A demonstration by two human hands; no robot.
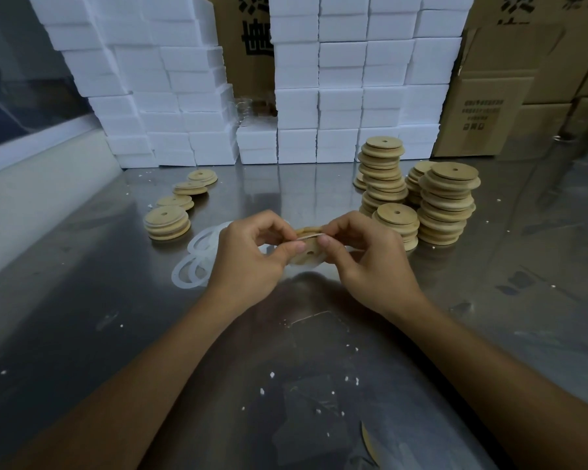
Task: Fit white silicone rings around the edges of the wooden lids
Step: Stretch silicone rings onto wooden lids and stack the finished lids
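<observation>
A round wooden lid [307,255] with a small centre hole is held tilted above the steel table between both hands. My left hand [248,257] pinches its left edge with thumb and fingers. My right hand [364,256] pinches its right edge, thumb on the face. A thin white silicone ring [311,235] shows along the lid's upper rim between the fingertips. Loose white silicone rings [192,269] lie on the table left of my left hand, partly hidden by it.
Tall stacks of wooden lids [447,205] stand at the right, a shorter stack [397,218] close to my right hand. Smaller lid piles [167,222] sit at the left. White foam boxes [319,96] and cardboard cartons [510,96] wall the back of the table [286,351].
</observation>
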